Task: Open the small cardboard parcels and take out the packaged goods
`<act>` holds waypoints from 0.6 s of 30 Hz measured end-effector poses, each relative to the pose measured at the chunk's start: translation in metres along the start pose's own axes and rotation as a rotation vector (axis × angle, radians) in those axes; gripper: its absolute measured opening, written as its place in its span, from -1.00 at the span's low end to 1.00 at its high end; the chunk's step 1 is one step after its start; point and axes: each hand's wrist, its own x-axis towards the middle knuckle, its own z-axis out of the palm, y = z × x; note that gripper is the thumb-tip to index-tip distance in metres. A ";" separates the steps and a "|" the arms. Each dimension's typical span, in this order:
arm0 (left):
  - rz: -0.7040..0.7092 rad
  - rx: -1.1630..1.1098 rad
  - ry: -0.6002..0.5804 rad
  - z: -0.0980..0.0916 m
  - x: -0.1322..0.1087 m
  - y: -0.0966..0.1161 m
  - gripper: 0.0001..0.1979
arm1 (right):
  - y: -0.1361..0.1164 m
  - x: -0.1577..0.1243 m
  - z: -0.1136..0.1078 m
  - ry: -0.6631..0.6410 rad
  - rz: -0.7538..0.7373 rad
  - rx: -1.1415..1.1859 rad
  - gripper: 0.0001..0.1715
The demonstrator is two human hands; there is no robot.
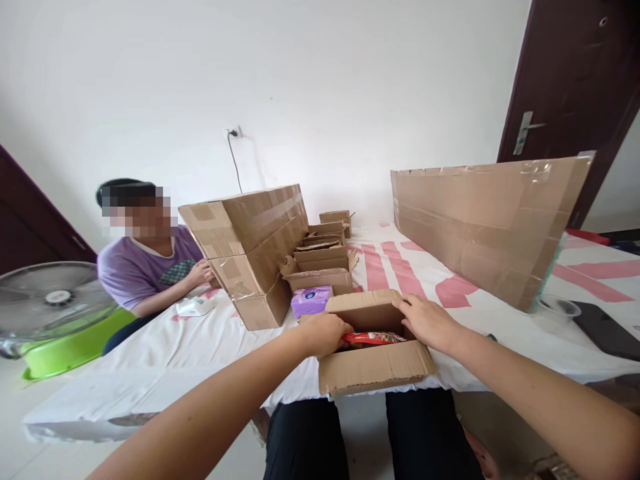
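A small open cardboard box [375, 367] sits at the near edge of the white-covered table [200, 347]. A red packet [375, 338] lies inside it. My left hand [325, 333] rests curled on the box's left side, fingers closed over the edge next to the packet. On the right side, my right hand [425, 323] lies over the top, fingers bent onto the far flap [365, 307]. What the fingers grip is partly hidden.
A purple tissue pack [311, 300] and several small open boxes [323, 263] stand behind. Tall taped cardboard panels [250, 247] rise at left, a long one [485, 220] at right. A seated person [150, 267] is at far left beside a fan [50, 300]. A phone [607, 330] lies right.
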 end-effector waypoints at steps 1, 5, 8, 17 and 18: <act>-0.002 -0.008 -0.007 -0.001 -0.001 0.000 -0.81 | 0.000 0.000 0.000 0.000 0.001 0.001 -0.54; -0.004 -0.080 0.050 -0.011 -0.006 -0.001 -0.73 | 0.001 0.002 0.001 0.005 0.004 0.020 -0.53; -0.012 -0.198 0.158 -0.021 -0.007 -0.006 -0.70 | 0.001 0.002 -0.001 0.004 0.012 0.050 -0.54; -0.094 -0.744 0.589 -0.028 0.006 -0.028 -0.65 | 0.011 0.002 0.001 0.032 -0.011 0.206 -0.63; -0.117 -0.787 0.653 -0.029 0.008 -0.034 -0.61 | 0.014 0.003 0.002 0.034 -0.017 0.231 -0.64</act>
